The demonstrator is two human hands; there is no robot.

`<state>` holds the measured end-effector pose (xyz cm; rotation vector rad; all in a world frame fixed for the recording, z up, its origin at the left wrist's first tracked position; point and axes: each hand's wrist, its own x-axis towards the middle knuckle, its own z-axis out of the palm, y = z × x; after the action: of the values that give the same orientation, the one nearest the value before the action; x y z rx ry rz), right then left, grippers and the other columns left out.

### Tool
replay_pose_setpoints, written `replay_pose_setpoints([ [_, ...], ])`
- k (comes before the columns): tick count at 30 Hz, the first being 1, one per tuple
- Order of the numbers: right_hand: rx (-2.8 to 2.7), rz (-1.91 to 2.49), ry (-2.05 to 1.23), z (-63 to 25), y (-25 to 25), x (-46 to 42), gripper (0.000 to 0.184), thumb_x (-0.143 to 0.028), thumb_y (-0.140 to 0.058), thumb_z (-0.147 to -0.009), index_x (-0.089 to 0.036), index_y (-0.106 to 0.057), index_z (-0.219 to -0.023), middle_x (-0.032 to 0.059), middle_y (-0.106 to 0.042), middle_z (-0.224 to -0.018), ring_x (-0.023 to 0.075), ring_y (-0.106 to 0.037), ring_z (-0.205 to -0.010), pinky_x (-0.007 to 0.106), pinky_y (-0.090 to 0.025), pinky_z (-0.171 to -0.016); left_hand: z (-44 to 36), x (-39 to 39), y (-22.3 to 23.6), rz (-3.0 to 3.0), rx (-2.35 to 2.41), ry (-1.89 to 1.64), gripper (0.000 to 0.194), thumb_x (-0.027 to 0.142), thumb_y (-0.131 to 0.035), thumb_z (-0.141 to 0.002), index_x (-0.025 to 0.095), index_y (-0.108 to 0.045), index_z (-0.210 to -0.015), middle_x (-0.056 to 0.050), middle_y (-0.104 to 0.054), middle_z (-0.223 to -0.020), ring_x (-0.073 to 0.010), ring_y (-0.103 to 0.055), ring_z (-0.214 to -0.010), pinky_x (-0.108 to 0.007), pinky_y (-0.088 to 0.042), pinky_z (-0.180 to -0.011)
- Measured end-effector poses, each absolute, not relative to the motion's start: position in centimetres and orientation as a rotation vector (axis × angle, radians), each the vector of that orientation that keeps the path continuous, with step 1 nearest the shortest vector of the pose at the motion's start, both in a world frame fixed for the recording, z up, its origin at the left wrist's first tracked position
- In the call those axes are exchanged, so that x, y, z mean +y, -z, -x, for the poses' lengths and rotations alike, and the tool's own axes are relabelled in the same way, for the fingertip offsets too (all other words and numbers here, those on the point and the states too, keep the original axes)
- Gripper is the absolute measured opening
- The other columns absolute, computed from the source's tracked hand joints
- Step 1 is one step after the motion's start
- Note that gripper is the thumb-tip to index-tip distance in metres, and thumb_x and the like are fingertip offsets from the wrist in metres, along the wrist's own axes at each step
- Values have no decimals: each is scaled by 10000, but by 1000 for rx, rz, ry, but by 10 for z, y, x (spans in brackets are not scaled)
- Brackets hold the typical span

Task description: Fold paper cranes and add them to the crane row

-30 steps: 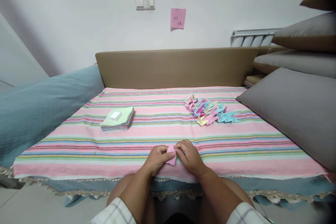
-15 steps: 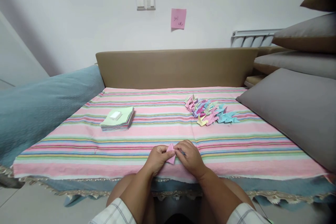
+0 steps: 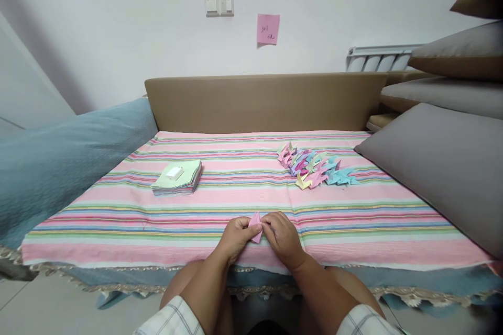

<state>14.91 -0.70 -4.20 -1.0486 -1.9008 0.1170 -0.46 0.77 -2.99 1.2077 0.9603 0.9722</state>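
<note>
Between my two hands, above the front part of the striped cloth, is a small folded piece of pink paper (image 3: 255, 220), pointed at the top. My left hand (image 3: 236, 236) pinches its left side with the thumb across the front. The fingertips of my right hand (image 3: 282, 236) are pinched together at the paper's right edge; its finer folds are too small to make out. Beyond, to the right, lies a cluster of folded paper cranes (image 3: 314, 167) in pink, blue, yellow, green and purple. Left of my hands sits a stack of square paper (image 3: 186, 178), light green on top.
A small white object (image 3: 174, 172) rests on the paper stack. The striped cloth (image 3: 236, 199) covers the seat. A brown backrest (image 3: 263, 104) stands behind, a blue-covered armrest (image 3: 78, 152) at left, grey cushions (image 3: 444, 162) at right. A pink note (image 3: 268, 29) hangs on the wall.
The fingers of my right hand have shifted slightly at the paper's right edge. Both hands still hold the pink paper in nearly the same place.
</note>
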Motion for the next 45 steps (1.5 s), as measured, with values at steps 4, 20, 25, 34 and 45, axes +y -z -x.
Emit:
replay_pose_setpoints([
  [4, -1882, 1000, -93, -150, 43, -6, 178, -216, -427, -907, -199, -586, -987, 54, -643, -879, 186, -547, -822, 326, -442, -746, 4, 6, 28, -1232, 978, -994, 348, 437, -759, -579, 104, -655, -580, 31, -498, -507, -77, -376, -528, -211, -280, -553],
  [20, -1829, 1029, -84, -146, 45, -6, 123, -223, -475, -891, -200, -592, -860, 35, -646, -800, 173, -559, -768, 304, -436, -705, 4, 9, 35, -1187, 984, -1024, 366, 458, -752, -574, 113, -632, -557, 38, -485, -501, -78, -371, -524, -206, -276, -545],
  [25, -1826, 1010, -125, -145, 46, -6, 136, -209, -460, -897, -207, -596, -903, 38, -660, -838, 173, -577, -793, 306, -446, -729, 4, 9, 36, -1150, 976, -1062, 361, 447, -765, -561, 114, -624, -550, 40, -474, -504, -79, -364, -532, -208, -278, -555],
  [34, -1747, 1029, -244, -144, 46, -6, 122, -227, -476, -886, -208, -589, -844, 35, -645, -812, 173, -575, -798, 304, -445, -737, 4, 9, 37, -1118, 960, -1099, 350, 431, -761, -576, 115, -613, -564, 44, -465, -512, -78, -368, -540, -214, -277, -559],
  [45, -1596, 1098, -582, -141, 49, -7, 153, -310, -512, -854, -194, -601, -808, 21, -624, -758, 144, -559, -681, 248, -442, -633, 4, 8, 38, -1117, 961, -1102, 313, 415, -748, -606, 120, -659, -666, 31, -536, -565, -94, -430, -575, -215, -318, -586],
])
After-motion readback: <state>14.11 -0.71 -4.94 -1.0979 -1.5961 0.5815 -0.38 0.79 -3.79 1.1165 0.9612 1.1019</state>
